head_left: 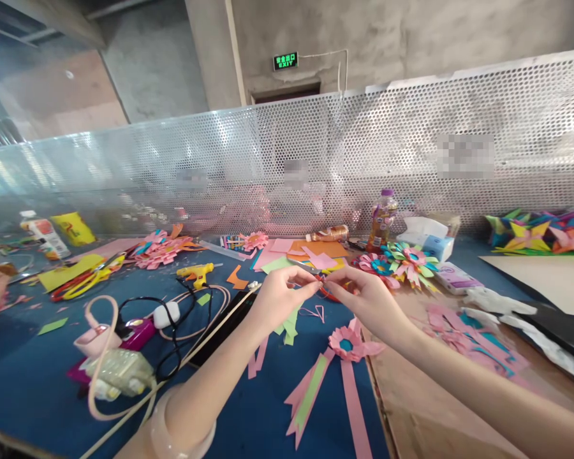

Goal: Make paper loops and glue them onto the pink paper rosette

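My left hand (pixel 280 294) and right hand (pixel 369 301) pinch narrowly on a small red-orange paper scrap (pixel 322 288) lying crosswise between them at centre frame, above the blue worktop (pixel 38 376), equally near both.

I get bright, soft light, strongest from the left, where the perforated screen (pixel 411 146) glares and washes out. Shadows on the blue table (pixel 38 376) are faint. The left hand (pixel 280 296) and right hand (pixel 370 299) look sharp at centre, while the edges bend and stretch. 3 pixelated patches mask the screen. The green exit sign (pixel 286 61) glows on a dimmer wall.
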The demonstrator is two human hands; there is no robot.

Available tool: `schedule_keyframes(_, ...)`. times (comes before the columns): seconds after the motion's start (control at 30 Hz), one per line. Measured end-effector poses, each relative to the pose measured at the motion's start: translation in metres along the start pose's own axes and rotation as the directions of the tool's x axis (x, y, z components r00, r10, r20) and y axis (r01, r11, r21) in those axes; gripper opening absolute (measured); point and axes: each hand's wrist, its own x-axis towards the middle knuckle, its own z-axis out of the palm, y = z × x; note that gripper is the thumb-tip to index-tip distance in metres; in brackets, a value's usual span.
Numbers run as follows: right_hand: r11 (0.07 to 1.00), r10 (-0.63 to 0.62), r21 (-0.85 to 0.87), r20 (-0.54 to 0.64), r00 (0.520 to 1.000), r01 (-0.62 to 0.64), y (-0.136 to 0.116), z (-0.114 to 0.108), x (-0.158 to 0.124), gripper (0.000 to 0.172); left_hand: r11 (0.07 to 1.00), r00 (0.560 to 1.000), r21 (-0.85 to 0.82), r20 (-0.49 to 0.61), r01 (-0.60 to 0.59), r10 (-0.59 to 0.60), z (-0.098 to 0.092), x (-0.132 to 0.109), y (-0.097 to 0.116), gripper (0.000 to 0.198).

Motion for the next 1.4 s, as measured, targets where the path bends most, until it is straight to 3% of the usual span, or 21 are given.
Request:
schedule_keyframes(0.43, 0.992, -0.102, -0.071, 0.034, 0.994, 0.104, -0.0050, -0.0016, -0.0036, 0.014, 0.991, 0.996, -0.119, 0.077, 0.054, -0.045, -0.0045, 0.0019, -0.0042, 0.021)
schedule_keyframes(1.4, 0.980, -0.192, -0.052, 0.010, 0.981, 0.193, -0.0007, 0.0016, -0.0053, 0.016, 0.985, 0.996, -0.158, 0.070, 0.072, -0.061, -0.0054, 0.0004, 0.0001, 0.019)
